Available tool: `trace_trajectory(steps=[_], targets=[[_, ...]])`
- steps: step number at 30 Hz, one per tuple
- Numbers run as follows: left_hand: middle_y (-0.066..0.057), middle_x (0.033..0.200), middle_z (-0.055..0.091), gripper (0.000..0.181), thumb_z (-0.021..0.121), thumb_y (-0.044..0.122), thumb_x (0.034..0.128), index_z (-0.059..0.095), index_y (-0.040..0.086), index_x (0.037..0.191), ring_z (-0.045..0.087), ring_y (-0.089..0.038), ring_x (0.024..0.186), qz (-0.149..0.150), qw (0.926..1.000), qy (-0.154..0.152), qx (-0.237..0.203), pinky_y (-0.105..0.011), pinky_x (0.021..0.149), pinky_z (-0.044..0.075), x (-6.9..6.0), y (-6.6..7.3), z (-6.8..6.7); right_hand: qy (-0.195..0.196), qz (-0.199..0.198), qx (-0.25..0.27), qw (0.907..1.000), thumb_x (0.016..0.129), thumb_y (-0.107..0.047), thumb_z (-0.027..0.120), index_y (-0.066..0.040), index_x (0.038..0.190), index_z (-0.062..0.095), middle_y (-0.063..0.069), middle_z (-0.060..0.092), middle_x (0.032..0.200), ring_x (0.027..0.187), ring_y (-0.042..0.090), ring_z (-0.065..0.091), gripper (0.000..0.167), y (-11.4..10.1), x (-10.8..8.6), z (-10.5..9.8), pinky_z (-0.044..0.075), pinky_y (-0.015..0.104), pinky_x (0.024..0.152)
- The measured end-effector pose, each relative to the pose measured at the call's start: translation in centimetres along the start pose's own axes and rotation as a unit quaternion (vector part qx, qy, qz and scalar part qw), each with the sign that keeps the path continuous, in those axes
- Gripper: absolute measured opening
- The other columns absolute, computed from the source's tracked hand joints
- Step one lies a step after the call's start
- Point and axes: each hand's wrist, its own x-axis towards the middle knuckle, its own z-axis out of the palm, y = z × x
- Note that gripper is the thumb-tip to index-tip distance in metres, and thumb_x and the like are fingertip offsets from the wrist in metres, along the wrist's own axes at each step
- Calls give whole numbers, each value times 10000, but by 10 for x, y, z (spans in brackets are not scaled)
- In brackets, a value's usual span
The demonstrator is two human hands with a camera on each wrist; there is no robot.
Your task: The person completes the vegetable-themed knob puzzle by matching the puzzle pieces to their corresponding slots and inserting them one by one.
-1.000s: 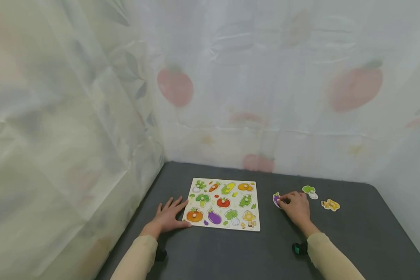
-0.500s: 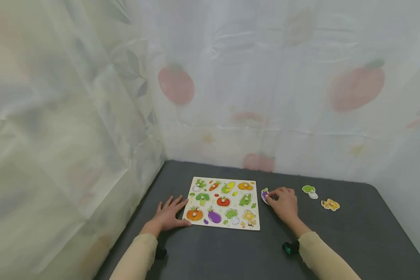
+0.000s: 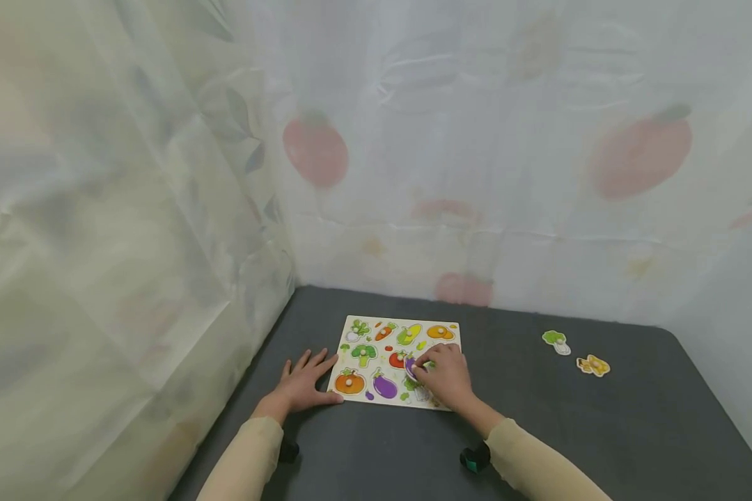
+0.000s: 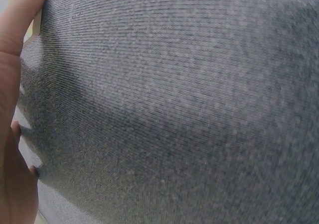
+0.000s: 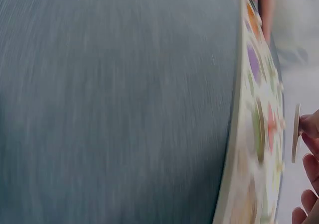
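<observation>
A pale puzzle board (image 3: 376, 403) printed with vegetables lies on the dark table. My left hand (image 3: 302, 387) rests with spread fingers at the board's left edge, thumb on the near left corner. Above the board's right half, my right hand (image 3: 446, 376) pinches an eggplant puzzle piece (image 3: 411, 367) by its knob. In the right wrist view the eggplant piece (image 5: 296, 133) is seen edge-on, apart from the board (image 5: 234, 134). A purple eggplant picture (image 3: 385, 387) shows on the board's near row. My right hand hides part of the board's right side.
To the right on the table lie a bok choy piece (image 3: 556, 342) and a yellow mushroom piece (image 3: 593, 366). Whitish sheeting (image 3: 507, 174) with fruit prints hangs behind the table, and more sheeting (image 3: 131, 278) stands along the left side.
My right hand has carried the eggplant piece leftward from the table beside the board to over the board. My left hand has stayed at the board's left edge.
</observation>
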Motion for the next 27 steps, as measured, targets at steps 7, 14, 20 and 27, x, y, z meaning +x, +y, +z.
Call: trace_trajectory(steps=[7,14,20,27], targets=[[-76,1674,273,1003,748,717,783,379,282,1608,139,-433,1537,-22,10000,-36,26,-755,1143,49,-2,2,-1,-88,-606,-7,9981,847,-288,831,-247,799,781,-48,654,954,1028,242,525,81,-23,-3,27,440,498,925],[-74,1676,267,1003,749,712,786,375,278,1610,136,-430,1538,-42,10000,-38,34,-750,1147,48,-2,3,-1,-180,-762,-90,9969,838,-321,834,-249,796,803,-65,645,951,995,201,505,89,-32,-4,47,435,441,877],[-67,1677,267,1001,740,721,788,373,284,1610,137,-430,1538,-37,10000,-40,54,-751,1147,50,-1,1,0,-169,-954,-180,9951,844,-310,827,-239,793,805,-67,631,919,981,204,509,91,-37,-5,55,435,442,866],[-62,1676,270,1008,729,740,783,375,284,1609,140,-428,1539,-15,10000,-6,64,-749,1148,57,-1,0,1,-169,-925,-213,9953,845,-306,834,-228,801,804,-61,627,917,964,200,503,94,-42,-5,56,433,442,854]])
